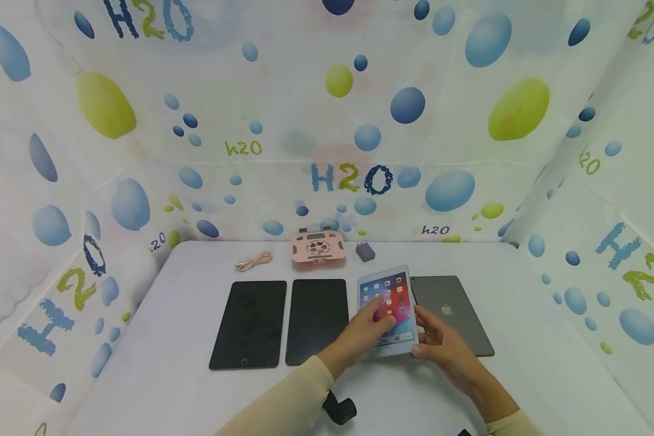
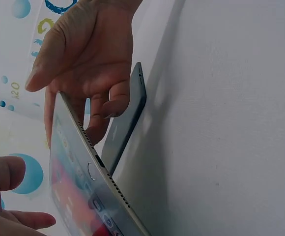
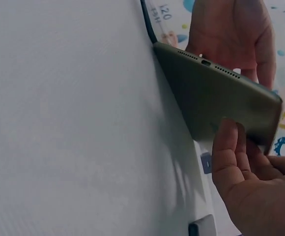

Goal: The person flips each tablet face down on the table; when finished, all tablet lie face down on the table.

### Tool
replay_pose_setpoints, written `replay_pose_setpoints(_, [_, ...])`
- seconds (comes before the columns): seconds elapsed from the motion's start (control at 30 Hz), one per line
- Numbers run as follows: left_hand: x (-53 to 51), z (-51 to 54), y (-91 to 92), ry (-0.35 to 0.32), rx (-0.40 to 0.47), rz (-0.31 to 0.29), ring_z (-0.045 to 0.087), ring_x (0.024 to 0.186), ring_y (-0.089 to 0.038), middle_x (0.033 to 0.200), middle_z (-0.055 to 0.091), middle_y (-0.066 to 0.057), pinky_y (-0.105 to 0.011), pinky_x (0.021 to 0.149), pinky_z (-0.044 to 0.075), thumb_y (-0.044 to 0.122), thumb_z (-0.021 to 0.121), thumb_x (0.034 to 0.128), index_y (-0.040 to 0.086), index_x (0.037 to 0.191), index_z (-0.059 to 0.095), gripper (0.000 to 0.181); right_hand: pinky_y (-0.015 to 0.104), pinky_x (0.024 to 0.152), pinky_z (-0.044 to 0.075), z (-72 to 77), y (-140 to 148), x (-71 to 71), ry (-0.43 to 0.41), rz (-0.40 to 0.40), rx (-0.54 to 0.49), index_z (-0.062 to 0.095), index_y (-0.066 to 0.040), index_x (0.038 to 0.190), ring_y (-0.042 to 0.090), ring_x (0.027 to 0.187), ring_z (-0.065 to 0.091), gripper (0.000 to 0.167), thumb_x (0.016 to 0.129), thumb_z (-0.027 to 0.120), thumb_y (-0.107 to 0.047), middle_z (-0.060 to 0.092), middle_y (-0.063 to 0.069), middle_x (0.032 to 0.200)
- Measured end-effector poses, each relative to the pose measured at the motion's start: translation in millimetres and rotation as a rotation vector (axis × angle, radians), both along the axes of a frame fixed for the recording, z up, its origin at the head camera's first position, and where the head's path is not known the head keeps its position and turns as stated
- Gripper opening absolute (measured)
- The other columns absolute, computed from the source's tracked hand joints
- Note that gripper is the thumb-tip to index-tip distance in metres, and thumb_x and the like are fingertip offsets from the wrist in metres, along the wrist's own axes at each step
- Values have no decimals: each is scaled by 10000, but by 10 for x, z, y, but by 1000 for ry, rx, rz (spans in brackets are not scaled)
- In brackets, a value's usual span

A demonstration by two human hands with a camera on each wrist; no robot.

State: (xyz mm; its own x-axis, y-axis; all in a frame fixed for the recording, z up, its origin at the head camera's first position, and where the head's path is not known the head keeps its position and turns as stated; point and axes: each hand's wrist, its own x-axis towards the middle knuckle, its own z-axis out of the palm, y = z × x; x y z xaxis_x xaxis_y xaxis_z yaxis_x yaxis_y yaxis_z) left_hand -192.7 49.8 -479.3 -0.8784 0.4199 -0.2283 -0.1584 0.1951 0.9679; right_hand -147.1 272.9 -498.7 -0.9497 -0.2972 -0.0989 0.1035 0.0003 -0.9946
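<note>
Behind the white surface (image 1: pixel 158 345) hangs a bubble-printed white backdrop (image 1: pixel 294 97). Your right grip (image 1: pixel 447 350) curls behind a white, silver-edged tablet (image 1: pixel 406 303), holding it tilted between your hands. Your left grip (image 1: pixel 360 333) spreads loosely over it; contact is hard to judge. Left of that grip lie two black glass-fronted tablets (image 1: pixel 251 324); behind your right, one dark-grey metal tablet (image 1: pixel 452 303).

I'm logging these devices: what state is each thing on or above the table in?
White tablet: screen lit, tilted, right hand at its edge
Leftmost tablet: flat, screen dark
Middle black tablet: flat, screen dark
Gray tablet: flat, back up
Cable: bundled
Charger: unplugged
Pink case: looks closed
</note>
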Motion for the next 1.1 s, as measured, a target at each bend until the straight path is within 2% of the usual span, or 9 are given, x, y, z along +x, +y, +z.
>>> replay_pose_setpoints(0.23, [2,17,6,12,-5,-2,387,1429,-408,1593,394,-149,-693,1139,284,441,630,995,210,1606,337,716,307,920,546,-27,-89,-19,39,35,-10,183,-148,1636,289,1178,557,943,880,739,-50,349,176,1513])
replay_pose_setpoints(0.37, [15,26,2,13,-7,1,377,1440,-410,1614,359,-145,-688,1135,300,497,632,979,246,1619,301,763,330,931,560,-52,-167,-42,37,62,-43,123,-206,1650,293,1190,609,973,904,723,-28,404,202,1471])
replay_pose_setpoints(0.47, [23,35,-10,14,-16,-1,387,1427,-420,1614,352,-147,-702,1111,322,547,628,965,280,1625,276,795,345,933,567,-70,-218,-53,34,68,-66,97,-239,1654,307,1199,635,998,908,725,-25,404,250,1509])
replay_pose_setpoints(0.6, [12,39,-17,32,-9,-4,399,1417,-416,1606,364,-149,-692,1111,334,551,652,950,289,1626,268,821,335,942,558,-94,-280,-62,34,69,-78,69,-285,1653,270,1212,638,1045,897,746,-34,308,276,1599])
replay_pose_setpoints(0.77, [-4,28,-7,66,27,2,371,1452,-403,1624,344,-148,-629,1150,329,451,692,957,260,1630,266,819,301,967,538,-117,-352,-66,81,86,-90,-2,-245,1655,246,1276,596,1053,925,731,-46,215,312,1631])
replay_pose_setpoints(0.9, [-9,36,-26,72,21,-14,339,1475,-417,1634,326,-160,-631,1158,313,438,687,962,284,1628,269,801,248,1013,490,-127,-388,-40,152,70,-47,16,-215,1656,396,1440,399,1001,950,713,-86,218,301,1631])
replay_pose_setpoints(0.97, [-15,50,-41,67,21,-26,340,1473,-426,1634,325,-166,-641,1151,315,451,683,960,322,1621,278,787,232,1030,464,-124,-392,-31,194,60,-13,57,-201,1657,470,1473,292,954,961,703,-107,223,294,1632])
replay_pose_setpoints(1.1, [-40,77,-70,43,55,-48,458,1356,-350,1575,400,-124,-604,1099,408,459,688,954,416,1597,296,755,198,1040,434,-98,-392,-21,273,52,41,139,-112,1645,537,1462,251,858,978,678,-121,223,300,1628])
